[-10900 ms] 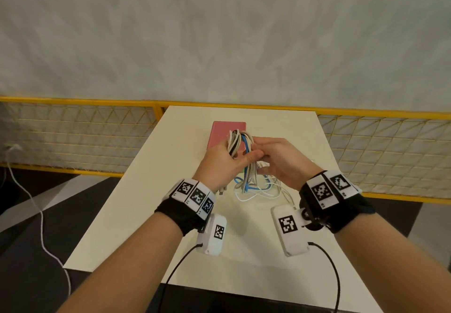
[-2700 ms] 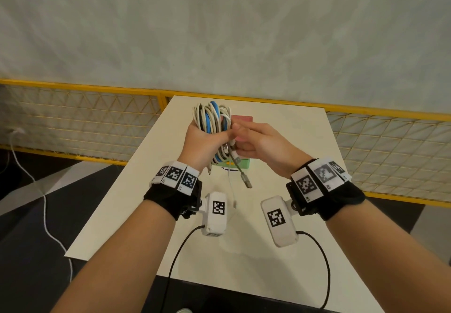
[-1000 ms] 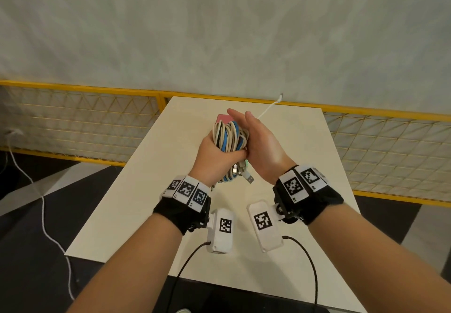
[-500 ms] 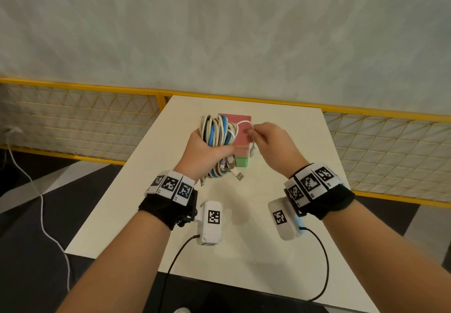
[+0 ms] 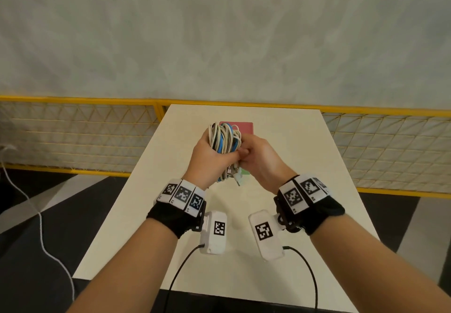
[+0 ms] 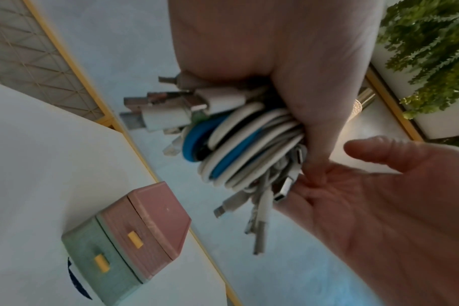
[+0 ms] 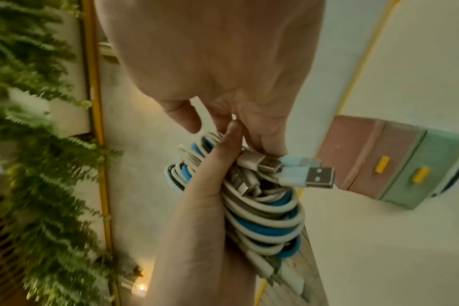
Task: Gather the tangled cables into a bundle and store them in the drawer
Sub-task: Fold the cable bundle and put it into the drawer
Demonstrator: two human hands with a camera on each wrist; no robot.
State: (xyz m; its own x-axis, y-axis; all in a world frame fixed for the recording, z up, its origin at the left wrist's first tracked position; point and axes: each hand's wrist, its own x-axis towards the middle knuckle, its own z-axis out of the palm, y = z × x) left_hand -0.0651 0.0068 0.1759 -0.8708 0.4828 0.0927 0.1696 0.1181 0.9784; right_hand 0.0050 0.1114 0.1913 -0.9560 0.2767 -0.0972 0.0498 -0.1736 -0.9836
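Note:
A coiled bundle of white, blue and black cables (image 5: 224, 139) is held in the air over the small drawer box (image 5: 241, 127). My left hand (image 5: 207, 156) grips the bundle around its middle, thumb across the front. My right hand (image 5: 253, 156) is pressed against the bundle's right side. In the right wrist view its fingers (image 7: 262, 140) pinch the plug ends (image 7: 296, 174) against the coil (image 7: 262, 217). Loose plugs (image 6: 260, 219) hang below the coil (image 6: 249, 145). The drawer box (image 6: 134, 238) has a pink upper drawer and a green lower one, both pushed in, with yellow handles.
The cream table (image 5: 280, 251) is narrow, with its near edge below my wrists. A yellow mesh fence (image 5: 73, 137) runs behind and beside it. A white cord (image 5: 41, 234) trails on the dark floor at left. Green plants (image 7: 39, 165) stand behind me.
Half a second ago my right hand pinched a white cable end a little apart from the bundle. It has since moved left against the coil, and the bundle is still held above the drawer box.

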